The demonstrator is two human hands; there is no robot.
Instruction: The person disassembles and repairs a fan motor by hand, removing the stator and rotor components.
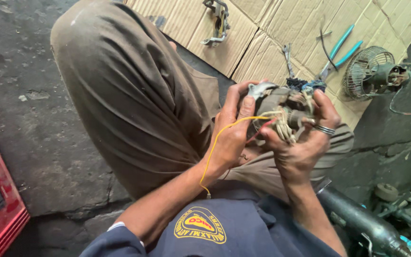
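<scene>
I hold a small motor (281, 112) in both my hands, above my lap, between my bent knee (120, 81) and the cardboard sheets (262, 33) that lie on the floor. My left hand (231, 135) is closed around the left side of the motor, the thumb resting on its upper part. My right hand (305, 143) grips the right side, and its fingers are curled over the bundle of pale wires (286, 126) on the front. On one finger of this hand there is a ring (325, 129). A thin yellow wire (215, 147) comes out from the motor and hangs down over my left wrist. A red wire (262, 131) is just beside it. On the cardboard, near its right edge, lie pliers with blue-green handles (341, 47), and just beside them a small fan with wire guard (374, 71). A metal bracket (217, 21) lies at the far edge of the cardboard.
</scene>
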